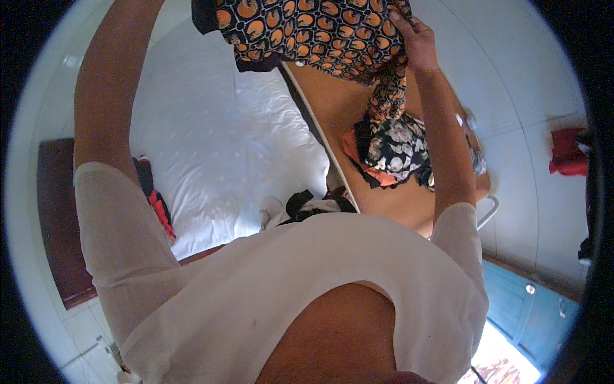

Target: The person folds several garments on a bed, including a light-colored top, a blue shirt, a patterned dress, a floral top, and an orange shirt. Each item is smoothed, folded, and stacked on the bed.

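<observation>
My right hand grips the edge of a black garment with an orange pattern, held up at the top of the view. Part of this cloth hangs down on the right and meets a pile of clothes. A black floral garment and an orange cloth show in that pile, which rests on a brown board-like surface. My left arm reaches up at the left, and its hand is out of view beyond the top edge.
A bed with a white sheet lies at the left of the brown surface. Red and black cloth rests along the bed's left edge. Close to my body are black and white items. A blue door stands at lower right.
</observation>
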{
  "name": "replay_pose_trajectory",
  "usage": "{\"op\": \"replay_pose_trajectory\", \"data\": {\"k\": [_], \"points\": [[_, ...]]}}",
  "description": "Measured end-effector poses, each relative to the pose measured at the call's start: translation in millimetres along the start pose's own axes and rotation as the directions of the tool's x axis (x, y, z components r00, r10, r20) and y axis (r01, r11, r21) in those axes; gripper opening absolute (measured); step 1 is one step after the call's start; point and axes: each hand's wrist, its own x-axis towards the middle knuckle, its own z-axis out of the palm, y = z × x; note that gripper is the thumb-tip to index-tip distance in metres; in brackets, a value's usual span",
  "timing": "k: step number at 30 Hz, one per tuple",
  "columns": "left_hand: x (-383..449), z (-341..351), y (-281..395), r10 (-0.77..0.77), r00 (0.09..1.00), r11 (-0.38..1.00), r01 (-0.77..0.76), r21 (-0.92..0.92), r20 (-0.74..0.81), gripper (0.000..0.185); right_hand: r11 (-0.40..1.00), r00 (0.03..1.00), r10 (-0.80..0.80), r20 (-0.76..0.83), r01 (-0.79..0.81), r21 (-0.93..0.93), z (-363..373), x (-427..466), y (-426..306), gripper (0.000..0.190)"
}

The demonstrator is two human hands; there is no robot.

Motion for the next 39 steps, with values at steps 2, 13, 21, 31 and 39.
{"op": "replay_pose_trajectory", "data": {"k": [2, 13, 21, 31, 39], "points": [[-6.9, -7.3, -7.0, -0.046, 0.999, 0.996, 0.048, -0.079, 0.019, 0.021, 0.981, 0.994, -0.022, 0.111, 0.000, 0.192, 13.2, -0.7, 0.0, 0.035], [-81.7, -34.0, -88.8, -0.476, 0.873, 0.880, 0.472, -0.056, -0.109, 0.019, 0.743, 0.835, 0.427, 0.347, -0.105, -0.661, 63.5, -31.9, 82.7, 0.035], [-184.4, -50.5, -210.8, -0.530, 0.732, 0.799, 0.600, 0.035, -0.428, 0.019, 0.708, 0.927, -0.051, 0.372, 0.296, -0.641, 89.2, 3.6, 174.8, 0.029], [-505.2, 47.9, -313.5, -0.237, 0.953, 0.789, 0.302, 0.534, -0.190, 0.025, 0.850, 0.797, 0.054, 0.602, 0.279, -0.446, 134.3, -79.6, 247.1, 0.027], [-721.9, 290.1, -208.3, -0.924, 0.236, 0.367, 0.769, 0.524, 0.301, 0.025, 0.365, 0.445, 0.578, 0.684, 0.608, -0.705, 110.1, -223.8, 367.8, 0.033]]}}
